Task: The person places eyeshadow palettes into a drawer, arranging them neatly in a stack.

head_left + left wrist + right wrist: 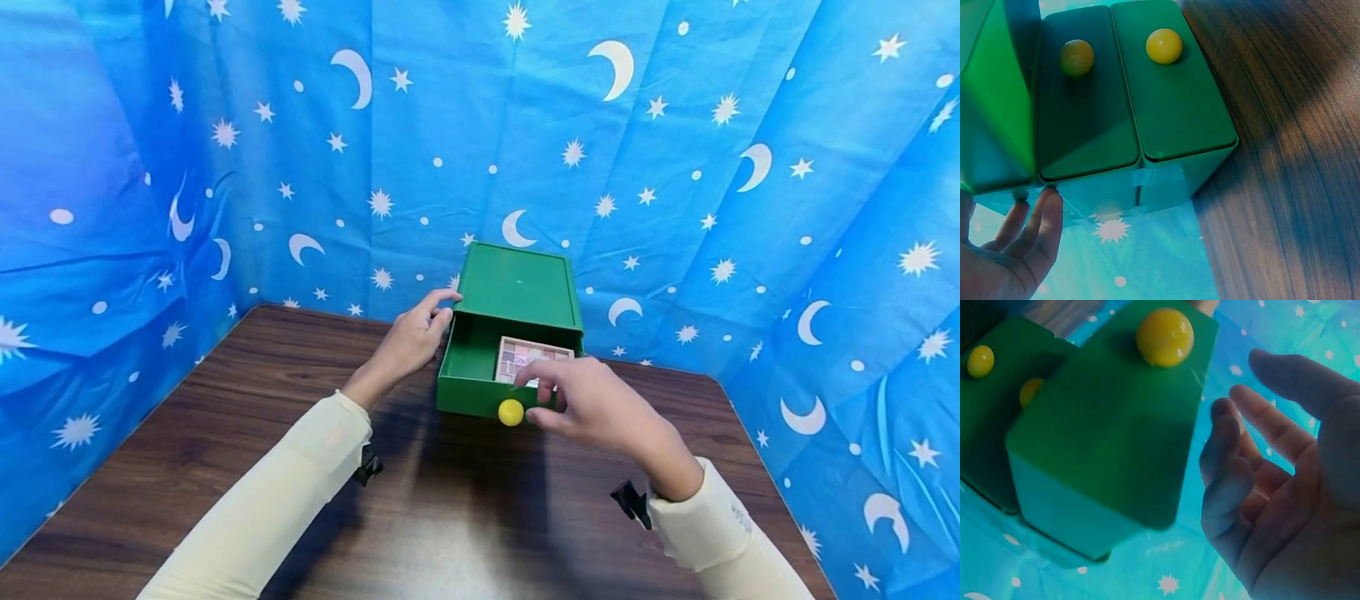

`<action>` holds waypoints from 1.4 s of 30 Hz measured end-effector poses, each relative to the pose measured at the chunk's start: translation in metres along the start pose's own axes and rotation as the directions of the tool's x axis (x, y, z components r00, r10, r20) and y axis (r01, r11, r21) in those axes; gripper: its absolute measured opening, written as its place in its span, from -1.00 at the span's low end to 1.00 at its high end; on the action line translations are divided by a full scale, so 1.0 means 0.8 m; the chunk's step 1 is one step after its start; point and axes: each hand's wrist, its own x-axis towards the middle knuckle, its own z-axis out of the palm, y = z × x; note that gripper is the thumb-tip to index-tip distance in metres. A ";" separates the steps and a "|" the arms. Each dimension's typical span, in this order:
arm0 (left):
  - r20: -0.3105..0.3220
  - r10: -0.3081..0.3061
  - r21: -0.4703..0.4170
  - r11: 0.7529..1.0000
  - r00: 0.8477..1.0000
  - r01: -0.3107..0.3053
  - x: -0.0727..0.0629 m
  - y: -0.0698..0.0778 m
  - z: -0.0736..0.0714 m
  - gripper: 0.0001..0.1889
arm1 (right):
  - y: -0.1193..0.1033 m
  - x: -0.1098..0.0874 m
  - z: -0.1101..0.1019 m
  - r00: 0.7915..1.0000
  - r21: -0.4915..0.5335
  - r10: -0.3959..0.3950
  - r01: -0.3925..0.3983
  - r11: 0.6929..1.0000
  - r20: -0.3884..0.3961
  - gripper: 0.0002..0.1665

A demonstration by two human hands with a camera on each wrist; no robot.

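A green drawer cabinet (517,283) stands on the table, its top drawer (468,396) pulled out. Inside that drawer lies a makeup palette (517,354) with rows of small pans, partly covered by my right hand. A round yellow knob (511,412) sits on the drawer's front. My right hand (592,404) hovers at the right of this knob, fingers loosely bent and spread; the right wrist view shows a gap between them and the drawer. My left hand (411,337) rests its fingertips against the cabinet's left side, also seen from below in the left wrist view.
Two closed drawers with yellow knobs (1164,46) lie beneath the pulled-out one. The cabinet is near the back edge of the dark wooden table (225,425). Blue cloth (465,125) with moons and stars hangs behind and at both sides.
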 end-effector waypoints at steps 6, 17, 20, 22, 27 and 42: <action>0.005 -0.013 -0.009 1.000 1.000 0.013 -0.001 -0.002 0.001 -0.61 | -0.010 -0.001 0.024 1.000 -0.067 0.027 -0.027 0.997 -0.005 -0.69; 0.009 -0.014 -0.011 1.000 1.000 0.014 0.001 0.000 0.000 -0.61 | -0.019 0.002 0.046 0.993 -0.208 0.088 -0.103 0.973 -0.082 -0.72; 0.013 -0.020 -0.014 1.000 1.000 0.020 0.001 -0.001 0.001 -0.62 | -0.021 0.003 0.051 0.988 -0.225 0.105 -0.128 0.966 -0.111 -0.75; 0.015 -0.020 -0.016 1.000 1.000 0.021 0.001 -0.001 0.001 -0.61 | -0.022 0.003 0.052 0.985 -0.227 0.116 -0.143 0.963 -0.130 -0.76; 0.019 -0.019 -0.025 1.000 1.000 0.019 0.001 -0.001 0.001 -0.61 | -0.022 0.003 0.053 0.980 -0.215 0.136 -0.166 0.963 -0.145 -0.76; 0.019 -0.017 -0.023 1.000 1.000 0.018 0.000 -0.001 0.001 -0.60 | -0.010 0.012 0.055 0.973 -0.215 0.099 -0.145 0.966 -0.210 -0.78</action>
